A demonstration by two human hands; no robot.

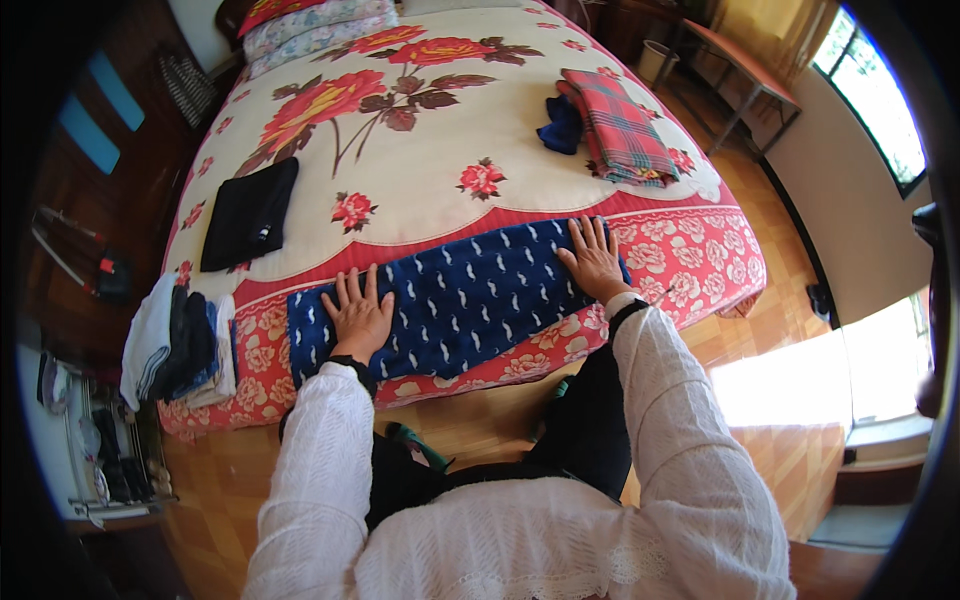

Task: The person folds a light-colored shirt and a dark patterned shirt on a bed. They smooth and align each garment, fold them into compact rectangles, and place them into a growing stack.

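Note:
A navy cloth with white moustache prints (pixel 457 300) lies stretched lengthwise along the front edge of the bed, its near side sloping over the edge. My left hand (pixel 360 313) rests flat near its left end, fingers spread. Close to the right end, my right hand (pixel 594 259) presses down palm first, also with fingers apart. Neither hand grips the fabric. Beneath is a red and cream floral bedspread (pixel 420 187). Whether the cloth is a garment or a plain piece of fabric cannot be told.
Left on the bed are a folded black garment (pixel 251 216) and a stack of folded clothes (pixel 184 341). Towards the right lie a folded plaid cloth (pixel 622 127) and a crumpled navy piece (pixel 561 126). A shoe rack (pixel 112 457) stands left; a narrow table (pixel 739 60) is by the window.

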